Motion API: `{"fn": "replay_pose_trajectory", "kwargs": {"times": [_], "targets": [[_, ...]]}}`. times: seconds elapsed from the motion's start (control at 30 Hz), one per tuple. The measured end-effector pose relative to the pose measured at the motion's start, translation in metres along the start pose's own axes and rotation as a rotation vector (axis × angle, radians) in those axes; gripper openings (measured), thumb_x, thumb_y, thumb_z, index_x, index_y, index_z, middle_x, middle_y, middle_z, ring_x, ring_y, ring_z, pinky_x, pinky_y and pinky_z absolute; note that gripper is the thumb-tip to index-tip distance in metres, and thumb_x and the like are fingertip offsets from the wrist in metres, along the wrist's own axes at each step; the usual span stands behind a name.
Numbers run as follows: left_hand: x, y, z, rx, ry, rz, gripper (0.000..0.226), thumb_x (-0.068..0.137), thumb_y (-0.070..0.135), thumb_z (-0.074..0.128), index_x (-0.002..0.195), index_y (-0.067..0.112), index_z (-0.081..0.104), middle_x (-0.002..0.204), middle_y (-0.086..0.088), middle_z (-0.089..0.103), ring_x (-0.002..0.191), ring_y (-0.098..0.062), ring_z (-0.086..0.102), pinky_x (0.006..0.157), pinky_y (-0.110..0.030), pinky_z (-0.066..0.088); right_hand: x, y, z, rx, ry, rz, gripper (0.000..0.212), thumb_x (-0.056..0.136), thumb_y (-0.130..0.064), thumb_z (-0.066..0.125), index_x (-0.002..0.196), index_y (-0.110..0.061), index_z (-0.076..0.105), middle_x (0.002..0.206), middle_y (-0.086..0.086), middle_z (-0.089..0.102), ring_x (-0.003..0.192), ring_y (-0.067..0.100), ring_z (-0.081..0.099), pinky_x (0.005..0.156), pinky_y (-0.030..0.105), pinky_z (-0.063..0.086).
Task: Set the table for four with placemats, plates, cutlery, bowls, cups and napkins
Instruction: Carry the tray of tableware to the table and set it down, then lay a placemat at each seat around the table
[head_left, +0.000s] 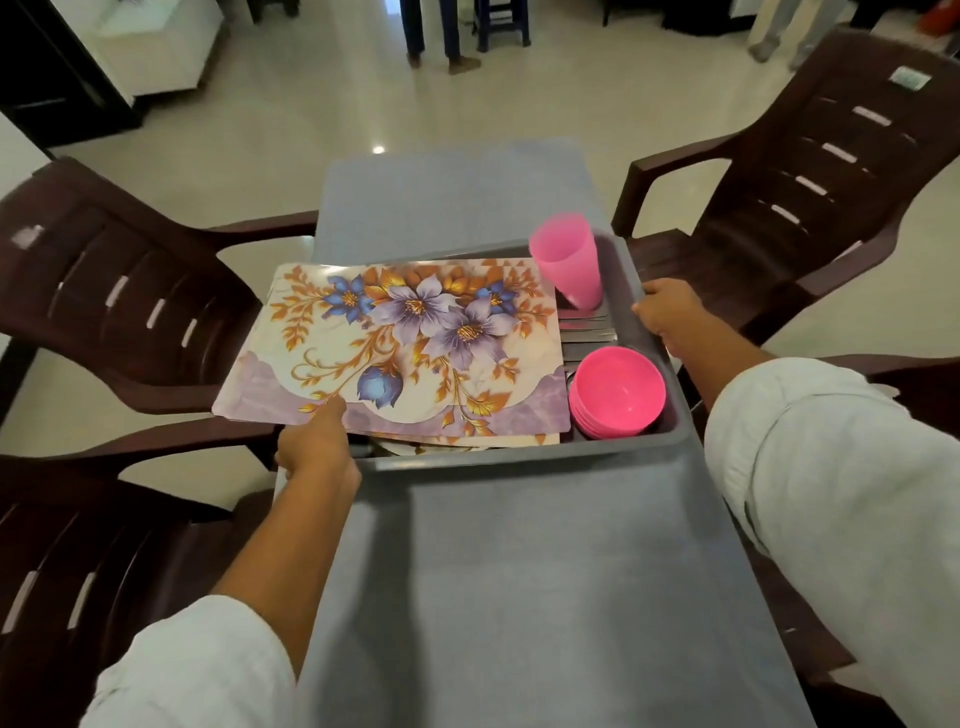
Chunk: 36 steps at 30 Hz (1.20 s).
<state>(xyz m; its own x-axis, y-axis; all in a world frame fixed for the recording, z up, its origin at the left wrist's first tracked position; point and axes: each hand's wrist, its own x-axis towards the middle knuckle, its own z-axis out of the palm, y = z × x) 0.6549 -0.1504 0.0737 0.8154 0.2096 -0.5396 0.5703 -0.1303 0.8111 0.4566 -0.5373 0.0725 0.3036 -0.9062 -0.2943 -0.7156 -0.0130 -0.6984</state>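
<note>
Dark brown plastic armchairs (130, 291) crowd both long sides of the grey tabletop (519, 597), so it's tight. A grey plastic tub (524, 453) sits mid-table holding a stack of floral placemats (410, 353), stacked pink plastic cups (569, 262), stacked pink bowls (618, 389) and some cutlery (589, 325) between them. Left hand (319, 441) reaches forward, fingers pinching the top placemat's near-left corner. Right hand (670, 309) is curled over the tub's right rim, gripping it.

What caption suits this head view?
Left hand grips floral placemats over a grey tub; right hand steadies its rim.
</note>
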Motion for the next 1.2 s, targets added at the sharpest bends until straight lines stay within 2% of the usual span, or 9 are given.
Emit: {"fn": "replay_pose_trajectory", "kwargs": {"times": [0.2,0.3,0.4,0.63,0.73,0.87,1.0,1.13,1.2], "targets": [[0.006,-0.01,0.003,-0.011,0.018,-0.012,0.059,0.077,0.031,0.082,0.128,0.012,0.058,0.123,-0.003,0.059,0.099,-0.024,0.061,0.075,-0.034,0.051,0.012,0.01,0.014,-0.045,-0.03,-0.014,0.049,0.098,-0.015,0.061,0.146,-0.012,0.052,0.147,0.017,0.053,0.13,0.039,0.052,0.109,0.044,0.046],[0.008,-0.013,0.003,-0.005,0.019,-0.01,0.053,0.082,0.03,0.081,0.127,0.013,0.056,0.12,-0.001,0.057,0.084,-0.019,0.06,0.065,-0.031,0.049,0.012,0.013,0.018,-0.082,-0.035,-0.015,0.05,0.099,-0.019,0.063,0.147,-0.011,0.051,0.147,0.018,0.052,0.131,0.04,0.051,0.111,0.048,0.044],[0.005,-0.014,0.002,0.001,0.005,-0.014,0.054,0.084,0.028,0.08,0.13,0.011,0.056,0.119,-0.002,0.058,0.096,-0.022,0.058,0.078,-0.033,0.05,0.014,0.014,0.019,-0.151,-0.05,-0.029,0.049,0.101,-0.021,0.061,0.147,-0.008,0.05,0.147,0.019,0.052,0.133,0.041,0.05,0.112,0.051,0.042],[0.007,-0.01,-0.011,0.025,-0.127,-0.001,0.059,0.086,0.023,0.078,0.137,0.01,0.052,0.128,-0.002,0.055,0.107,-0.021,0.051,0.089,-0.034,0.043,-0.003,0.003,0.011,-0.299,-0.058,-0.092,0.046,0.102,-0.018,0.053,0.142,0.004,0.049,0.146,0.026,0.05,0.133,0.045,0.048,0.111,0.047,0.041],[0.007,-0.007,-0.021,0.07,-0.221,-0.007,0.057,0.089,0.024,0.075,0.138,0.009,0.051,0.125,0.0,0.051,0.11,-0.02,0.044,0.092,-0.038,0.038,-0.039,-0.014,0.009,-0.312,0.1,-0.133,0.042,0.101,-0.02,0.052,0.139,-0.002,0.053,0.141,0.024,0.054,0.128,0.044,0.051,0.102,0.044,0.045],[0.005,0.002,-0.043,0.16,-0.203,0.052,0.063,0.087,0.03,0.078,0.137,0.006,0.049,0.132,-0.003,0.054,0.112,-0.025,0.05,0.092,-0.039,0.042,-0.11,-0.048,0.025,-0.13,0.34,-0.454,0.025,0.101,-0.017,0.049,0.117,-0.009,0.067,0.121,0.016,0.061,0.11,0.031,0.058,0.089,0.038,0.048],[0.024,0.023,-0.072,0.353,0.04,0.267,0.069,0.082,0.028,0.081,0.136,0.004,0.046,0.14,-0.015,0.047,0.119,-0.038,0.056,0.096,-0.046,0.052,-0.19,-0.067,0.066,0.012,0.122,-0.581,0.018,0.099,-0.017,0.051,0.098,-0.007,0.067,0.093,0.011,0.067,0.082,0.027,0.06,0.07,0.037,0.049],[0.051,0.05,-0.09,0.499,0.015,0.478,0.062,0.086,0.027,0.079,0.137,0.008,0.05,0.14,-0.013,0.044,0.117,-0.034,0.056,0.097,-0.048,0.052,-0.243,-0.062,0.127,0.155,-0.309,-0.247,0.019,0.095,-0.018,0.056,0.083,-0.016,0.071,0.088,0.007,0.073,0.087,0.029,0.07,0.078,0.042,0.06],[0.063,0.06,-0.091,0.547,-0.023,0.524,0.056,0.087,0.029,0.079,0.134,0.009,0.055,0.137,-0.012,0.048,0.115,-0.031,0.057,0.094,-0.045,0.054,-0.259,-0.063,0.151,0.33,-0.383,-0.068,0.018,0.097,-0.019,0.059,0.082,-0.021,0.068,0.096,0.012,0.074,0.096,0.033,0.071,0.087,0.049,0.06]]}}
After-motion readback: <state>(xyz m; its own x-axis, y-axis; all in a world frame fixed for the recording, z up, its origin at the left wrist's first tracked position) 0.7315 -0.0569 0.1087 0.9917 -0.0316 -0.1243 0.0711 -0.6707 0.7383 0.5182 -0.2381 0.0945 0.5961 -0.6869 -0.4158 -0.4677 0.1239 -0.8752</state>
